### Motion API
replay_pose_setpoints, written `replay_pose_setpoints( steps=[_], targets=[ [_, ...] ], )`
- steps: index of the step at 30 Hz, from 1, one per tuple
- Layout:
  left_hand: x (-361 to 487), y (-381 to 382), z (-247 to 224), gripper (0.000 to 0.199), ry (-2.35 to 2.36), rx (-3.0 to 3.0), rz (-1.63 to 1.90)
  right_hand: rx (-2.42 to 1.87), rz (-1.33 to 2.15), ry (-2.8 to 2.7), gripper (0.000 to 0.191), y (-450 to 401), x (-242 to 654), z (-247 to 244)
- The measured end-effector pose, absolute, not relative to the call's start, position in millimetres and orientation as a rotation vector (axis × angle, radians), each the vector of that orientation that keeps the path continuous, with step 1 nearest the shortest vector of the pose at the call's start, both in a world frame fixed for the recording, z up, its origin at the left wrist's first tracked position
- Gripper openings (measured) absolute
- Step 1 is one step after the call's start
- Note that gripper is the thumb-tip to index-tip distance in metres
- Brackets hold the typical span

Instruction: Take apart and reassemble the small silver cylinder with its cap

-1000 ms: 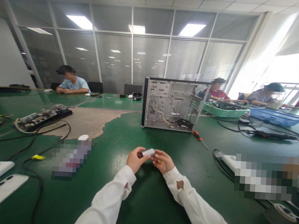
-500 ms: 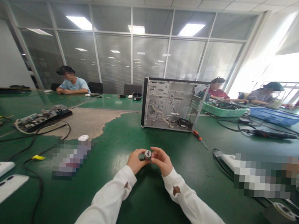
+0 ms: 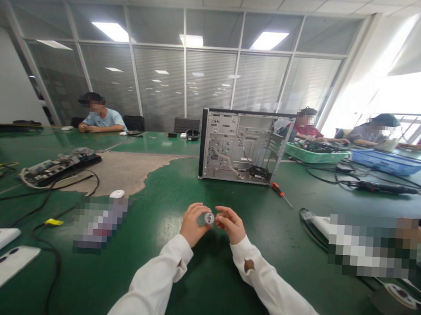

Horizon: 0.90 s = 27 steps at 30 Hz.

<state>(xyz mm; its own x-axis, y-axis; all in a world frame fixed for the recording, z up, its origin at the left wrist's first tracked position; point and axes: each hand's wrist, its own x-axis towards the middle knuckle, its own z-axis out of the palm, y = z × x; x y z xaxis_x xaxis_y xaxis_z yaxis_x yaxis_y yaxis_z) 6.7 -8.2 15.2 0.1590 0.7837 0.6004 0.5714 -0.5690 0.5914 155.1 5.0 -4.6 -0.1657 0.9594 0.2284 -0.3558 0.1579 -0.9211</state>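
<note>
Between the thumb and fingers of my left hand (image 3: pixel 193 223) is a small round metal cylinder (image 3: pixel 209 218), its flat end with dark slots facing me. Just to its right, my right hand (image 3: pixel 232 225) has its thumb and fingertips pinched together, near the cylinder's rim. Whether those fingertips touch the cylinder or hold a small piece, I cannot make out. Both hands are over the green table (image 3: pixel 160 278). Beyond them an open computer case (image 3: pixel 222 144) stands upright, with loose wires and a fan inside. An orange-handled screwdriver (image 3: pixel 278 189) lies by its right corner.
To the left lie a stripped power strip (image 3: pixel 63 165), cables, a white mouse-like piece (image 3: pixel 117 194) and two white phone-like slabs (image 3: pixel 7 271). At right are a green basket (image 3: pixel 319 157), a blue basket (image 3: pixel 388 163) and a tape roll (image 3: pixel 394 302). Several people sit around.
The cylinder has turned so its end faces me more squarely. My right fingers have drawn slightly right from it, while my left hand keeps its hold.
</note>
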Motion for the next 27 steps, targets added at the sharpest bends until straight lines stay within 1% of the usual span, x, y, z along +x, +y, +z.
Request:
replay_pose_setpoints(
  steps=[4,7,10,13,19,24,27],
  targets=[
    [5,-6,12,0.034,1.354,2.087,1.293,-0.8,1.325,-1.11,0.03,5,152,-6],
    [4,-6,10,0.033,1.382,1.985,1.154,-0.879,1.31,-1.072,0.031,4,151,-6],
    [3,-7,10,0.034,1.336,2.01,1.012,-0.923,1.289,-1.057,0.031,4,151,-5],
    [4,-6,9,0.035,1.261,2.079,0.941,-0.941,1.232,-1.096,0.031,4,152,-4],
    [7,-10,8,0.043,1.244,2.05,1.007,-0.984,1.089,-1.272,0.028,3,152,-5],
    [9,-14,11,0.035,1.248,1.999,1.039,-0.98,0.821,-1.514,0.02,-3,153,2],
    [9,-14,12,0.033,1.232,1.982,1.048,-0.979,0.658,-1.664,0.015,-9,155,10]
  ],
)
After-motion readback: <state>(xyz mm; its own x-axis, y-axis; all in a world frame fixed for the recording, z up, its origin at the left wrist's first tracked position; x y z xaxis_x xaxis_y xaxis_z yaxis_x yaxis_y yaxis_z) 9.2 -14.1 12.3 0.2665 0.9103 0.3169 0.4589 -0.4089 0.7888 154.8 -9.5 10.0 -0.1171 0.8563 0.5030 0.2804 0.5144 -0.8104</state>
